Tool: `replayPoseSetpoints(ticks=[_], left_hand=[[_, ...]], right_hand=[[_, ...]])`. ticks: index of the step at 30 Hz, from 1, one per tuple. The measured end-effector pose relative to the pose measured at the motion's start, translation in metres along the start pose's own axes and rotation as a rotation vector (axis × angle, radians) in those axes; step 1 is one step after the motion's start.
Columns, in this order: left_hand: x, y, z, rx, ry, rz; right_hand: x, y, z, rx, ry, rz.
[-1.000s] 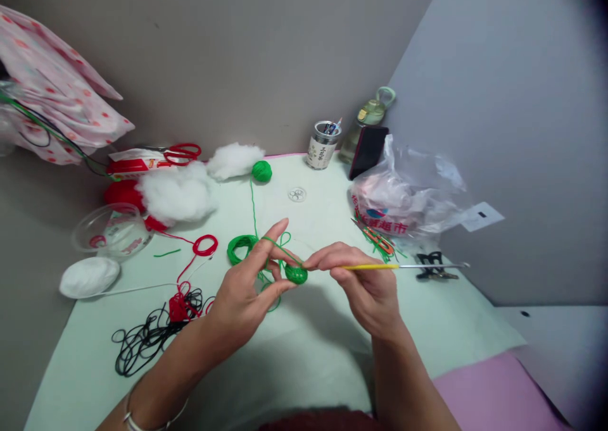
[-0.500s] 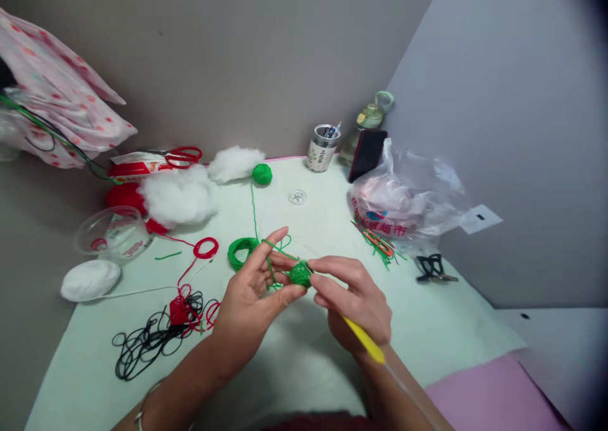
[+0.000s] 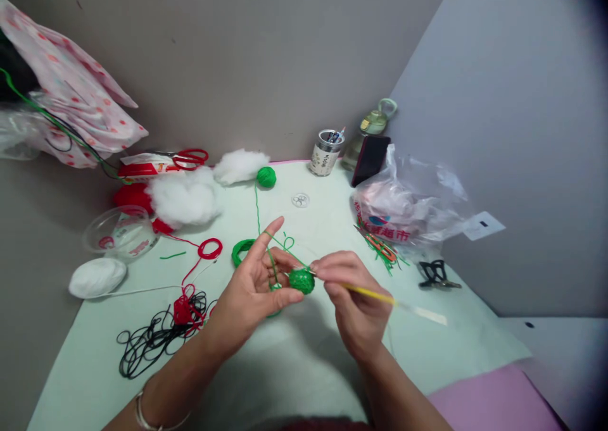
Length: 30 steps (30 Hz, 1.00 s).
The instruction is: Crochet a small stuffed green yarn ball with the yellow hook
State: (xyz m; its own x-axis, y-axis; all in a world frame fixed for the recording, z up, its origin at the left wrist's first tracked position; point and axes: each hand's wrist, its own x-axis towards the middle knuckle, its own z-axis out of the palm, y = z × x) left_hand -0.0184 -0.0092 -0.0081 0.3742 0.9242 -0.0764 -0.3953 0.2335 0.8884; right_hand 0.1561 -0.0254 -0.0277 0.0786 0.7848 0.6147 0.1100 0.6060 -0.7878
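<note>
Left hand [image 3: 244, 292]: half open, index finger raised; green crocheted piece [image 3: 302, 281] is pinched at its near left side by thumb and lower fingers
Right hand [image 3: 361, 301]: curled nearly closed; yellow-handled hook [image 3: 370, 292] is gripped between thumb and fingers, rear end pointed away to the right and blurred
Green crocheted piece: held up between the two hands, hook tip brought to its upper right edge; exact stitch cannot be told
Green yarn [image 3: 258, 208]: run from green ball [image 3: 266, 177], well beyond the left hand, down behind the raised index finger; a strand is stretched from that finger to the piece
Green coil [image 3: 241, 254]: just beyond the left hand, partly hidden by it
Red and black: red crocheted piece [image 3: 183, 311] is laid left of the left hand, beside tangled black cord [image 3: 161, 336]; red loop [image 3: 210, 249] is placed farther out
White: yarn ball [image 3: 98, 278] is set well left of the left hand, stuffing [image 3: 185, 197] beyond it
Right side: orange snips [image 3: 384, 247] are laid beyond the right hand, near plastic bag [image 3: 403, 206]; black clip [image 3: 434, 273] is left to the right of that hand
</note>
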Motion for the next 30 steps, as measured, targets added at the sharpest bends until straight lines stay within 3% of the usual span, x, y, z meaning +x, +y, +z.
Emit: replayPoseSetpoints(ticks=[2,5,11,17,26,30], left_hand=[[0.0,-0.003,0.0,0.111,0.04,0.069],[0.0,-0.005,0.002,0.169,0.06,0.087],[0.001,-0.003,-0.001,0.17,0.047,-0.072],[0.001,0.002,-0.01,0.02,-0.217,-0.081],[0.005,0.006,-0.013,0.034,-0.199,-0.149],[0.008,0.004,-0.018,0.012,-0.247,-0.209]], right_hand=[[0.005,0.004,0.0,0.173,0.008,0.18],[0.009,0.009,-0.001,0.32,0.018,0.305],[0.013,0.008,0.0,0.414,0.025,0.385],[0.016,0.006,0.0,0.475,-0.034,0.453],[0.011,0.006,0.0,0.523,-0.186,0.516],[0.011,0.005,0.001,0.577,-0.213,0.651]])
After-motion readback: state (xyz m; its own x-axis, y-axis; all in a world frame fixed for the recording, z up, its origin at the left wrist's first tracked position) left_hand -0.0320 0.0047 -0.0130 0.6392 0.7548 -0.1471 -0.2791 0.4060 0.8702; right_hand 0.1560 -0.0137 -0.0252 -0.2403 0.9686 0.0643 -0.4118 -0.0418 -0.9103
